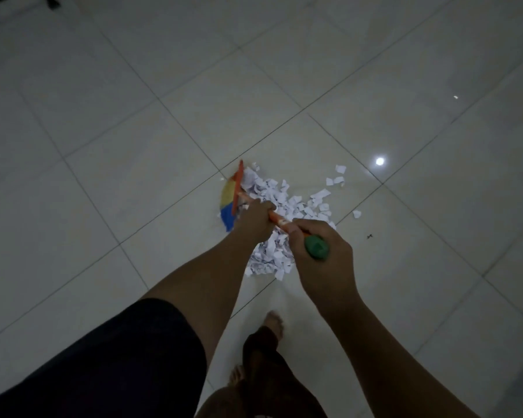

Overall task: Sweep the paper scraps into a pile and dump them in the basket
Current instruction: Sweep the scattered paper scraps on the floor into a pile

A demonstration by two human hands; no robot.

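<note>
Head view: left hand, right hand fingers grasping broom; hard stroke could scatter pile, miss strays at 2 o'clock.

Torn white paper scraps lie gathered in a loose heap on the tiled floor, with a few stray pieces just apart on the far right side. A broom with yellow, red and blue bristles meets the heap's left edge. Its orange, green-capped handle slants over the paper, gripped low by the left hand and at the cap by the right hand.
</note>
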